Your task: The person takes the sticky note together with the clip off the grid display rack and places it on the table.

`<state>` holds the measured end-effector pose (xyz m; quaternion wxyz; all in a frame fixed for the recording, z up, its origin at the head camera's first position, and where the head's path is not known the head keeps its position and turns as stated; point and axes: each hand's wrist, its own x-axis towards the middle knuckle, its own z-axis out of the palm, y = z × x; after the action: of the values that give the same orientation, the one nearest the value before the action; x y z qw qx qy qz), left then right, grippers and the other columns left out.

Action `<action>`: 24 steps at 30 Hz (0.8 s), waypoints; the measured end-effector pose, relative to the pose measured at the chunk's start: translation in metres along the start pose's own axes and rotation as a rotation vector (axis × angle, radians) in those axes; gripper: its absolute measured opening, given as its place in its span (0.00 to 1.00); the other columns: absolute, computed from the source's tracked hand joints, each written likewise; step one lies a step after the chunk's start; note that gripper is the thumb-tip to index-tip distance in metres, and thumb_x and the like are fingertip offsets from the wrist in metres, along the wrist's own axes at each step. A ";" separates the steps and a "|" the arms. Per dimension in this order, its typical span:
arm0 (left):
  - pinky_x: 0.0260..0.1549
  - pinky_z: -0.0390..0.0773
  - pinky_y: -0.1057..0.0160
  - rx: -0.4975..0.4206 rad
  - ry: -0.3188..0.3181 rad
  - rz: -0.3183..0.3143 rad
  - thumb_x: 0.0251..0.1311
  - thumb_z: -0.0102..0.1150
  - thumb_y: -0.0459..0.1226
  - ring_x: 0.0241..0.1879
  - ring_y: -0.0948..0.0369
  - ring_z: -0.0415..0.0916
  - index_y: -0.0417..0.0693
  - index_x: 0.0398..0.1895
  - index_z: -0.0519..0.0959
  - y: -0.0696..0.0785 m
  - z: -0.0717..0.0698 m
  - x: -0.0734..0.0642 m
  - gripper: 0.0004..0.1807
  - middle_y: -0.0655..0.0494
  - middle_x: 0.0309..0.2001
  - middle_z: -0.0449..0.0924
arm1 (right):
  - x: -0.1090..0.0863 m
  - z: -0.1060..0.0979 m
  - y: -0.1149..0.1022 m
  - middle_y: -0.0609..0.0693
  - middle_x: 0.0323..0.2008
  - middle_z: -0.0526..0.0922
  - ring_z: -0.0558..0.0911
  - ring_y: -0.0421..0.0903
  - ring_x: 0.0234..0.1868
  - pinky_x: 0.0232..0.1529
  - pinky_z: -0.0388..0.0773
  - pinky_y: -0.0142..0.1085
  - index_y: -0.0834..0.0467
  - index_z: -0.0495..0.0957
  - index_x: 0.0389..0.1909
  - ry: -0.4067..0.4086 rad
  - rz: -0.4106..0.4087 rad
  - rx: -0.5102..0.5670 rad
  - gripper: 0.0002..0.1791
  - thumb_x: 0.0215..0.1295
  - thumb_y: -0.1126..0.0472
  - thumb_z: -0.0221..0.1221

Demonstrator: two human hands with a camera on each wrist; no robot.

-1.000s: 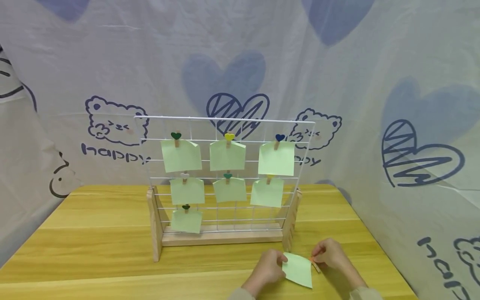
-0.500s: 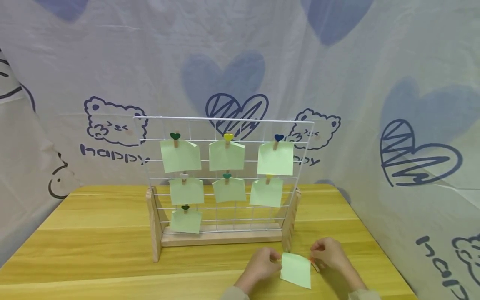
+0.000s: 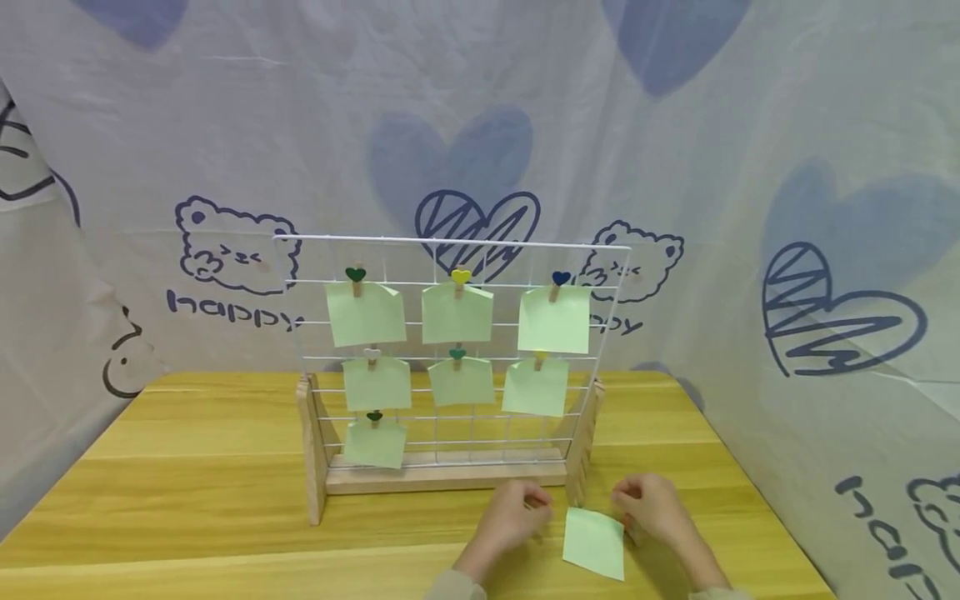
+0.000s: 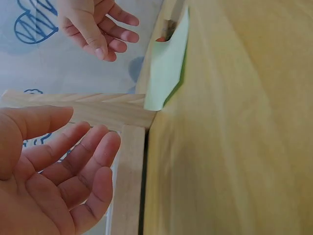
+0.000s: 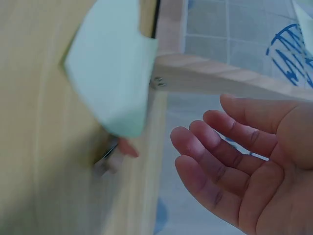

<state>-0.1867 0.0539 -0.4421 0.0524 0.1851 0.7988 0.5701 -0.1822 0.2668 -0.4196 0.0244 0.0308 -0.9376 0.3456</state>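
A pale green paper note [image 3: 594, 546] lies on the table in front of the rack's right foot, its edges curling up. At its right corner is a small wooden clothespin [image 5: 111, 157] with an orange piece; the head view mostly hides it behind the right hand. My left hand [image 3: 513, 517] hovers left of the note, fingers loosely bent and holding nothing, as the left wrist view shows of this hand [image 4: 63, 171]. Just above the clothespin is my right hand [image 3: 656, 510]. In the right wrist view that hand [image 5: 249, 161] has relaxed fingers, apart from note and clothespin.
Behind the hands stands a white wire grid rack [image 3: 450, 240] on a wooden base [image 3: 446, 477]. Several green notes hang on it from heart-topped clothespins, such as the note [image 3: 374, 443] at lower left. A patterned curtain [image 3: 315, 125] surrounds the wooden table [image 3: 187, 508].
My left hand has let go of the note's left edge and drawn away to the left. My right hand has released the clothespin and risen slightly. Note and clothespin stay on the table.
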 end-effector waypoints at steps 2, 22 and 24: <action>0.25 0.72 0.67 0.016 0.012 -0.008 0.49 0.57 0.29 0.25 0.62 0.70 0.34 0.31 0.79 0.000 -0.004 0.000 0.06 0.57 0.26 0.75 | 0.001 0.001 -0.006 0.49 0.16 0.75 0.73 0.45 0.16 0.21 0.71 0.33 0.65 0.79 0.26 -0.001 -0.008 -0.004 0.03 0.54 0.68 0.59; 0.27 0.73 0.68 0.060 0.121 0.029 0.52 0.57 0.29 0.27 0.61 0.72 0.36 0.31 0.79 0.011 -0.034 -0.005 0.05 0.54 0.28 0.78 | 0.016 0.012 -0.057 0.49 0.24 0.79 0.74 0.40 0.23 0.23 0.71 0.30 0.65 0.80 0.28 -0.014 -0.153 0.121 0.06 0.54 0.64 0.61; 0.27 0.73 0.67 0.064 0.137 0.036 0.52 0.57 0.29 0.27 0.61 0.72 0.35 0.31 0.79 0.013 -0.037 -0.006 0.05 0.53 0.28 0.78 | 0.017 0.013 -0.060 0.49 0.24 0.80 0.74 0.41 0.22 0.23 0.72 0.31 0.65 0.80 0.29 -0.024 -0.172 0.119 0.07 0.55 0.64 0.60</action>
<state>-0.1892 0.0225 -0.4186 -0.0186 0.1618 0.8147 0.5566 -0.1953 0.2117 -0.3897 0.0409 0.1167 -0.9096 0.3967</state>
